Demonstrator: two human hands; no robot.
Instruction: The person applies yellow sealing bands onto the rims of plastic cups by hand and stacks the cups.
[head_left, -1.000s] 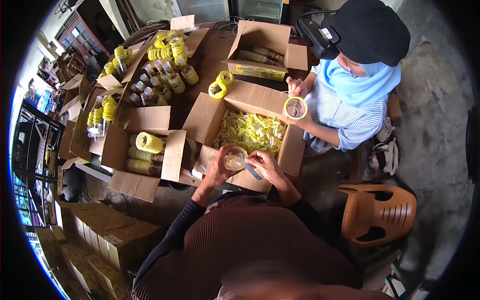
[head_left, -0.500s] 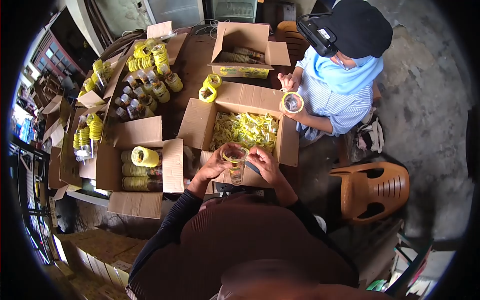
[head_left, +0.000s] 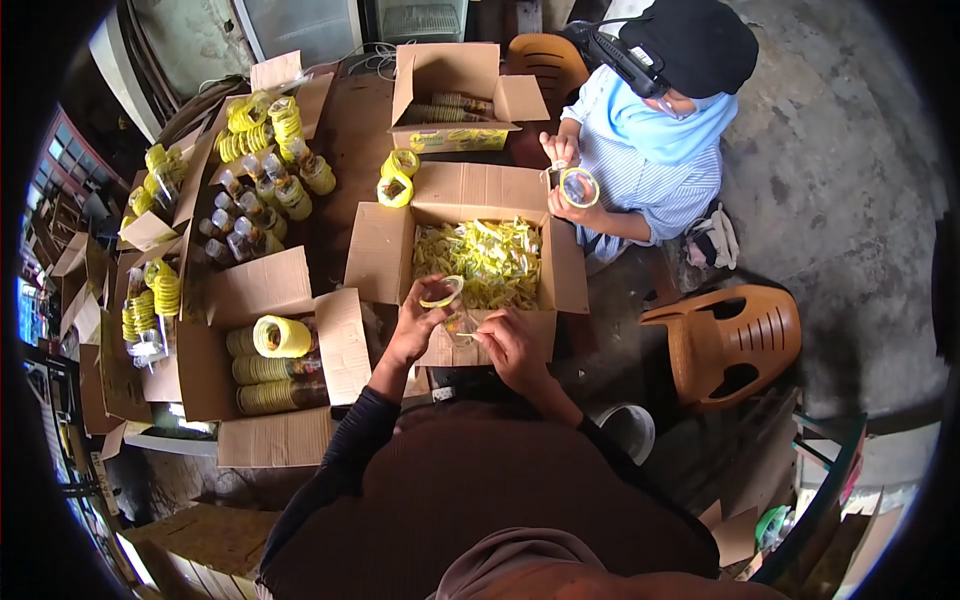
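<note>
My left hand (head_left: pixel 412 325) is closed around a clear plastic cup (head_left: pixel 443 292) with a yellow rim, tilted over the front of an open cardboard box (head_left: pixel 382 255). The fingers of my right hand (head_left: pixel 508 348) are pinched together beside the cup's lower part. A small pale yellowish piece shows at these fingertips; I cannot tell whether it is a separate strip or part of the cup. Beyond both hands, a heap of yellow strips (head_left: pixel 485 255) fills the box.
Another person (head_left: pixel 650 150) at the right holds a yellow-rimmed cup (head_left: pixel 579 187). Stacked cups fill a box (head_left: pixel 275 368) at left; several bottle-like cups (head_left: pixel 255 205) stand behind. A lemon-printed box (head_left: pixel 455 138) is at the back. An orange chair (head_left: pixel 735 345) and a pail (head_left: pixel 628 432) are at right.
My hands have moved apart, the cup has tilted, and my right hand has dropped lower beside it. The view has shifted, and the other person's cup has turned.
</note>
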